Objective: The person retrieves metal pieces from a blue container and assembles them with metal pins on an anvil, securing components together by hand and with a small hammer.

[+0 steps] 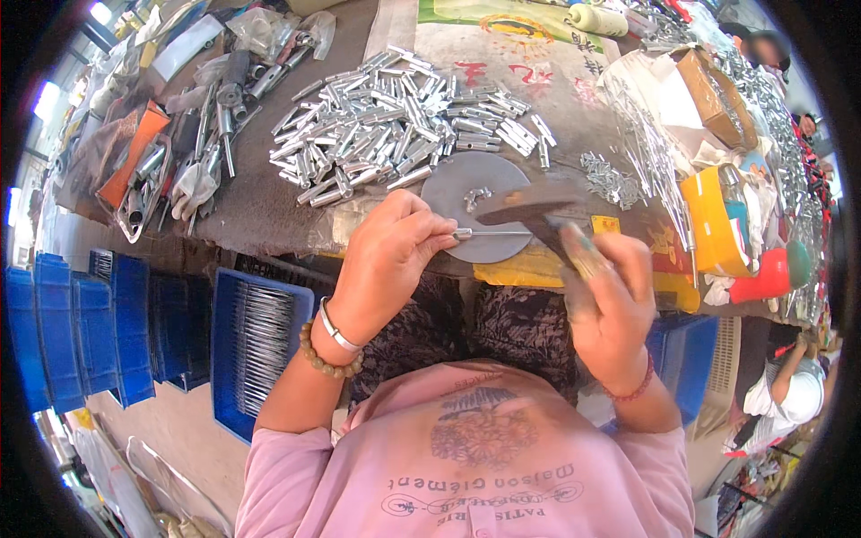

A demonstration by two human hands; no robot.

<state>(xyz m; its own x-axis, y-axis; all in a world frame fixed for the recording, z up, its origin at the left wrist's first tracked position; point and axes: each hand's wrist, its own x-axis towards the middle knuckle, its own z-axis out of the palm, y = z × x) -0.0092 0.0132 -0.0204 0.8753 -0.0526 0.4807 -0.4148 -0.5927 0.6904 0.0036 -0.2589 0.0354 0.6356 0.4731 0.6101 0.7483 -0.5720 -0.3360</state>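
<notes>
metal sleeves (404, 121) heaped behind round plate (462, 193), crate (256, 345) below left, hammer (529, 208) over plate

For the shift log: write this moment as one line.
left hand: pinches thin metal pin on round steel plate | right hand: grips hammer above pin

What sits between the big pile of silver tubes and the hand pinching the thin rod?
In the head view, only the grey round plate with a small metal piece separates the pile from the left hand.

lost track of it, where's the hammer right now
In the head view the hammer is in the right hand, its head raised over the round metal plate, right of centre.
</notes>
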